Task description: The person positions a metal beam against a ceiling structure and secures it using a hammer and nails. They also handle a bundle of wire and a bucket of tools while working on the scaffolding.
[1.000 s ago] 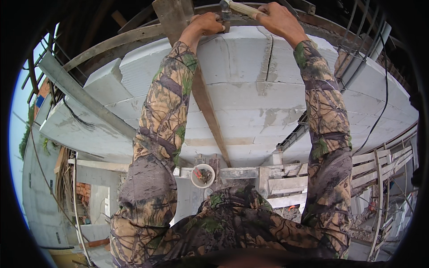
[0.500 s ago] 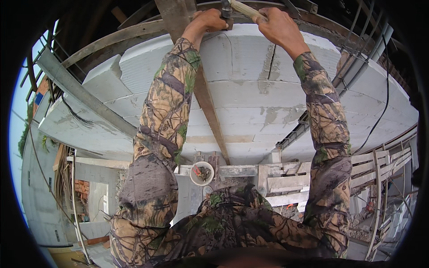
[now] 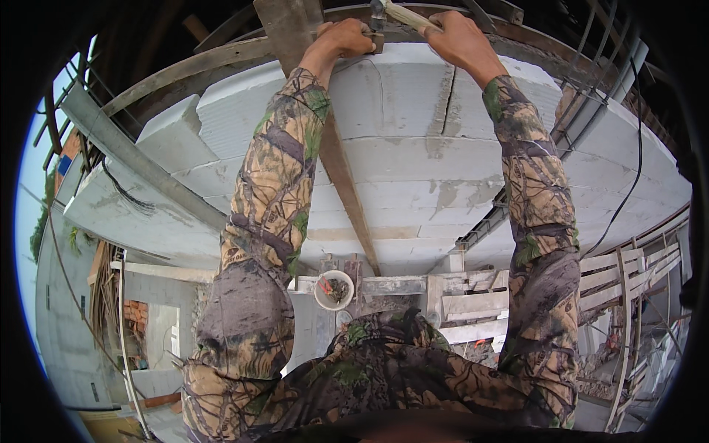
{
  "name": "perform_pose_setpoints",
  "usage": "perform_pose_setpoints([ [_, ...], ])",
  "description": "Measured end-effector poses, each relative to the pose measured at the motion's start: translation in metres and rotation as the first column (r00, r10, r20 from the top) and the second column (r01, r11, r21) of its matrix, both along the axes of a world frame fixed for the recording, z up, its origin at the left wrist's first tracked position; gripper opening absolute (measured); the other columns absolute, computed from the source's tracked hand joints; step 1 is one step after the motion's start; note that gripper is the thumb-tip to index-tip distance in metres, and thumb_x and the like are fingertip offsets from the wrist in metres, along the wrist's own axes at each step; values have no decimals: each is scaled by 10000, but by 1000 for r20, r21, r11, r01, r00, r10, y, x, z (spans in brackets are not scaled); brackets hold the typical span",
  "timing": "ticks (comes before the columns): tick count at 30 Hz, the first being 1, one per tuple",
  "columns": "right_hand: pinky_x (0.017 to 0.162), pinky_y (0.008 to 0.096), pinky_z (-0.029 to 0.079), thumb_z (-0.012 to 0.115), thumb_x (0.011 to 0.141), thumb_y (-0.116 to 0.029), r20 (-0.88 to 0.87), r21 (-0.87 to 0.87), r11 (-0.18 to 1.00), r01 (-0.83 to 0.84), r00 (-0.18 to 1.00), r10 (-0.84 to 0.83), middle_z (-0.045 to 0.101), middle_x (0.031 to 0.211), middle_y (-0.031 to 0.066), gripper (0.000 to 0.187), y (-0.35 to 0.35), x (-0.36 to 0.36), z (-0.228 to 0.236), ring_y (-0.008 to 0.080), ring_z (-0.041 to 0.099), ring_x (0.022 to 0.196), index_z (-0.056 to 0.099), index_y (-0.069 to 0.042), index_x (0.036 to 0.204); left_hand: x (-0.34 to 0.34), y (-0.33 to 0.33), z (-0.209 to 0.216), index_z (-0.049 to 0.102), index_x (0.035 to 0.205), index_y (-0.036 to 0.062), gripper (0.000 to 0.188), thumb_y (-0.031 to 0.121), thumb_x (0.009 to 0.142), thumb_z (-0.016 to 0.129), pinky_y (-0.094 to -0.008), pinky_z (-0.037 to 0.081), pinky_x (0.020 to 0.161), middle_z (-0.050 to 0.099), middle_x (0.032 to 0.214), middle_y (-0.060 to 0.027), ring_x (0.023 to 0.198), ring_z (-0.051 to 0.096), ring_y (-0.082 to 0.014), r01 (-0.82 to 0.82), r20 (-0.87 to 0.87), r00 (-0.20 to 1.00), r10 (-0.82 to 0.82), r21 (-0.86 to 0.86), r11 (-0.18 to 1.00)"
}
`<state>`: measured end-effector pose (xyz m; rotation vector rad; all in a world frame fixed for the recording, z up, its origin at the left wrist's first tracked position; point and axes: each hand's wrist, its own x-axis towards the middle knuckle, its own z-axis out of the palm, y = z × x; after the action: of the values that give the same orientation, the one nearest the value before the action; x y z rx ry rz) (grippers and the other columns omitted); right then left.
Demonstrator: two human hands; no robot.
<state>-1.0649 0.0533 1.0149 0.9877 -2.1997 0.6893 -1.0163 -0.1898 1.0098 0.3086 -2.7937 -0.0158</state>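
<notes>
My right hand is closed round the pale wooden handle of a hammer, whose dark head is at the top edge of view. Just left of that head, my left hand is closed, its fingertips pinched at a small wooden piece. What the fingers hold, a nail or the wood itself, is too small to make out. Beside my left hand a long wooden board runs down across the pale block wall. Both arms are stretched out in camouflage sleeves.
A white bucket with tools in it stands below, near my feet. Wooden rails line the lower right. Metal bars and a hanging black cable are at the right. A grey channel-shaped beam slants at the left.
The hammer head has shifted slightly upward and right, away from my left fingers. My left hand stays at the wooden piece.
</notes>
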Motion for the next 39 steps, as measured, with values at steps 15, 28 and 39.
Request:
perform_pose_setpoints([
  [15,807,430,550,610,970,-418,44,18,1000,-4,999,3,743,916,176,445,16,0,-14,317,716,822,727,-77,1231,-1,-1,-2,725,1250,171,500,451,836,728,-459,362,1093,740,1169,-120,1160,649,-311,-41,6,999,41,-67,997],
  [28,877,434,534,626,945,-416,159,-34,998,-61,985,65,741,989,204,480,2,-15,-15,349,712,915,718,-53,1244,-8,-4,-11,735,1201,178,443,427,834,726,-458,337,1082,751,1105,-92,1105,665,-277,-26,-19,1000,25,-50,998],
  [39,794,440,564,641,974,-415,-221,114,993,-12,975,37,760,971,137,420,49,-48,-27,328,716,828,708,-145,1289,-12,-12,-19,728,1244,157,489,410,827,721,-435,345,1081,751,1128,-117,1112,666,-275,-11,-15,1000,10,-54,998],
])
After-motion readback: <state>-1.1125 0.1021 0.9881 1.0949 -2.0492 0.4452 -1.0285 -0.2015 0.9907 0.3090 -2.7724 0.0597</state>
